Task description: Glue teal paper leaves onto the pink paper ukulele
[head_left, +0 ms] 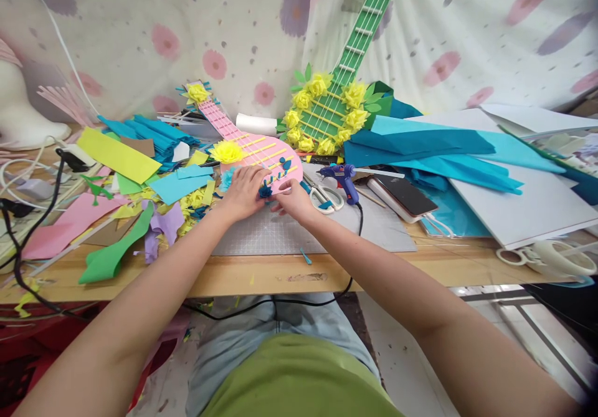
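Note:
A pink paper guitar (265, 147) with yellow strips and a yellow paper flower (227, 151) lies tilted on the table. My left hand (243, 191) rests over the lower part of its body, thumb and fingers closed around a dark blue paper flower (265, 191). Close by on the right, my right hand (295, 201) has its fingers curled in a pinch at the guitar's lower edge, beside that flower. Whatever sits between the right fingertips is hidden. Partly behind my left hand shows a light blue paper flower (227, 180). Small dark blue petals (284, 164) dot the guitar's body.
Right of my hands lie white-handled scissors (327, 200), a blue glue gun (343, 180) with its cord, and a phone (405, 195). A green paper guitar (322, 115) leans behind. Paper scraps (114, 242) cover the left; blue sheets (434, 155) lie right. A cutting mat (374, 233) is beneath.

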### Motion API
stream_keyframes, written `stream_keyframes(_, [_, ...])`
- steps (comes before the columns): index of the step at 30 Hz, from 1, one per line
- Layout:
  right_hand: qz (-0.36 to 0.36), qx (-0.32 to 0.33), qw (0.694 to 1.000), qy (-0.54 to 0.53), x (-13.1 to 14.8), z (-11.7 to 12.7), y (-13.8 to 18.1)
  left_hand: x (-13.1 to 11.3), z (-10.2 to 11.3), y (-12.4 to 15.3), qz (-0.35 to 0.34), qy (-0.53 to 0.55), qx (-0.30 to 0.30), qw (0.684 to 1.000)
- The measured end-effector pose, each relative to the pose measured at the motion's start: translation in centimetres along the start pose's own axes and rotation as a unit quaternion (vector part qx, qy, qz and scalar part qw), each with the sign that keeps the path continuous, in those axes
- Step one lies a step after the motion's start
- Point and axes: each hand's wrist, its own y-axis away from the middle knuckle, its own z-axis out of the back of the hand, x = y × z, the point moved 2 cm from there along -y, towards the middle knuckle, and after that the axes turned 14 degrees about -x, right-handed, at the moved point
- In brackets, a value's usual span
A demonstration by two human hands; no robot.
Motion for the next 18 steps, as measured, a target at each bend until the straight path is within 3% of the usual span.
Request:
stream_keyframes(7, [-0.120, 0.014, 0.986, -0.111, 1.7, 0.6, 1.0, -0.5, 0.7, -0.5, -0.049, 0.002, 0.019, 0.999])
stream_keyframes(13, [-0.138, 0.050, 0.974, -0.175, 1.2, 0.6, 0.6, -0.2, 0.9, -0.4, -0.065, -0.011, 0.020, 0.998])
stream_keyframes(18, [-0.132, 0.008, 0.976, -0.176, 1.3, 1.9, 0.2, 0.7, 1.4, -0.3, -0.048, -0.032, -0.006, 0.998])
